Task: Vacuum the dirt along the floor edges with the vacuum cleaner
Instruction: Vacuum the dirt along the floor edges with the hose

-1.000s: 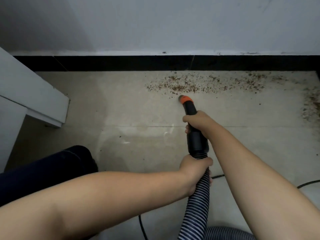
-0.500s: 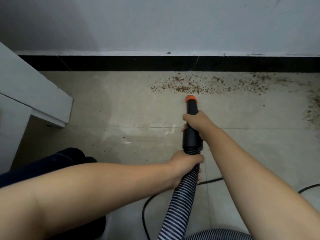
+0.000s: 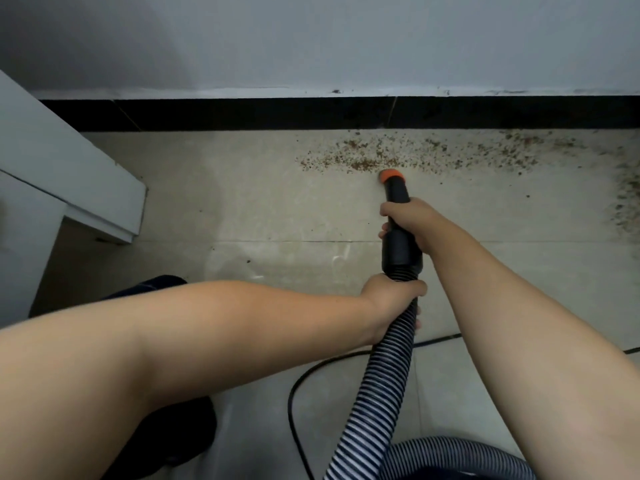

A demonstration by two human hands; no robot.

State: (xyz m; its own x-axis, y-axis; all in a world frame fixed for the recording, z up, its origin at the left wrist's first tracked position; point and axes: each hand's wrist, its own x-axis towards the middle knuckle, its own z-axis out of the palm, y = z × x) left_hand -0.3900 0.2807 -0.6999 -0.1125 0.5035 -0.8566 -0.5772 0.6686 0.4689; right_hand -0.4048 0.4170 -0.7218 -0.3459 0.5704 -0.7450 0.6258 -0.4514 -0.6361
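A black vacuum nozzle (image 3: 398,199) with an orange tip (image 3: 390,174) points at the floor, its tip at the near edge of a band of brown dirt (image 3: 398,154) lying along the black skirting (image 3: 311,114). My right hand (image 3: 412,221) grips the black nozzle tube from the right. My left hand (image 3: 389,303) grips the striped ribbed hose (image 3: 377,393) just below the tube's collar. More dirt (image 3: 627,206) is scattered at the far right of the floor.
A white cabinet corner (image 3: 104,195) juts over the floor at the left. A black power cord (image 3: 298,386) loops across the tiles below my arms. The hose coils at the bottom right (image 3: 450,455). My dark trouser leg (image 3: 152,285) is at the lower left.
The nozzle tip has moved forward to the near edge of the dirt band. Both hands kept their grip and travelled with it.
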